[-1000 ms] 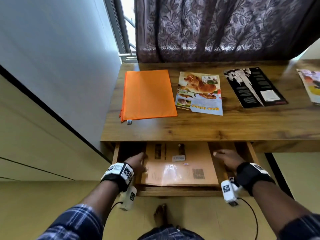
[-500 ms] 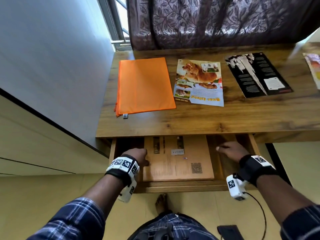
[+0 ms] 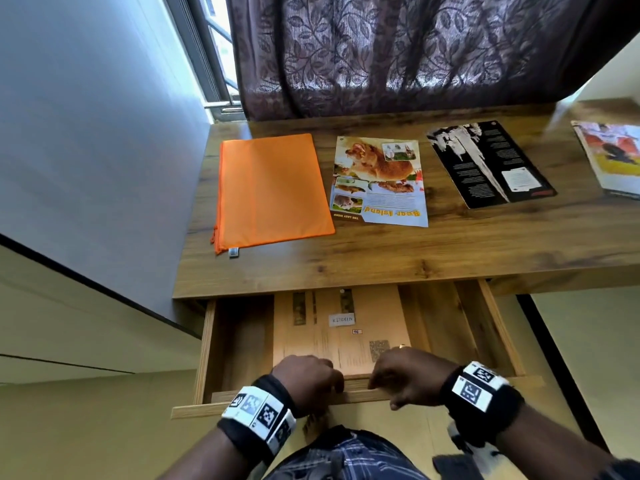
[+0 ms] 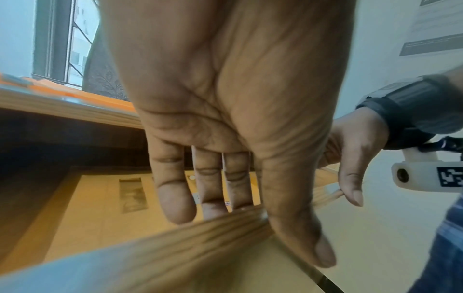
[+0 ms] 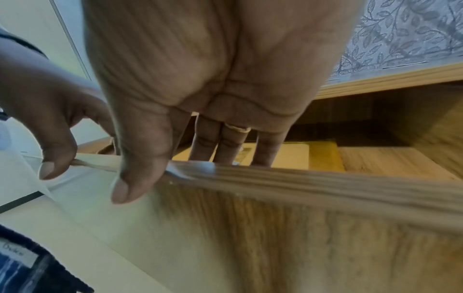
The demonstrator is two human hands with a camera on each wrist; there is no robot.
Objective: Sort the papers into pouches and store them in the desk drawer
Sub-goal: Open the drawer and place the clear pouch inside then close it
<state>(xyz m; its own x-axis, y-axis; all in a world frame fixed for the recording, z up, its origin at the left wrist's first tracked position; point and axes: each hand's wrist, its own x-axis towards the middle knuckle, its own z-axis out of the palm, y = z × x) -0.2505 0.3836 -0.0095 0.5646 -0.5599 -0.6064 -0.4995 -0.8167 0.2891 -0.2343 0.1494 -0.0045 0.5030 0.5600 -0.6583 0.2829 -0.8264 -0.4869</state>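
The desk drawer (image 3: 498, 337) stands pulled out. In it lies flat a translucent orange pouch (image 3: 332, 327) holding printed papers, with a white label reading KITCHEN. My left hand (image 3: 308, 379) and right hand (image 3: 408, 375) sit side by side on the drawer's front panel (image 3: 194, 410). The left wrist view has my left hand (image 4: 250, 228) with fingers inside over the panel's top edge (image 4: 175, 243) and thumb outside. My right hand (image 5: 180, 168) grips the panel (image 5: 325, 190) the same way. On the desk lies a second orange pouch (image 3: 270, 188).
Loose sheets lie on the desk top (image 3: 381, 261): a Bear Island page (image 3: 379, 181), a black leaflet (image 3: 488, 164), and a colourful paper (image 3: 613, 157) at the right edge. A wall stands close on the left, a curtain (image 3: 398, 53) behind the desk.
Both hands have left the sides of the pouch inside the drawer and come back together onto the front panel. The pouch stays flat in the drawer.
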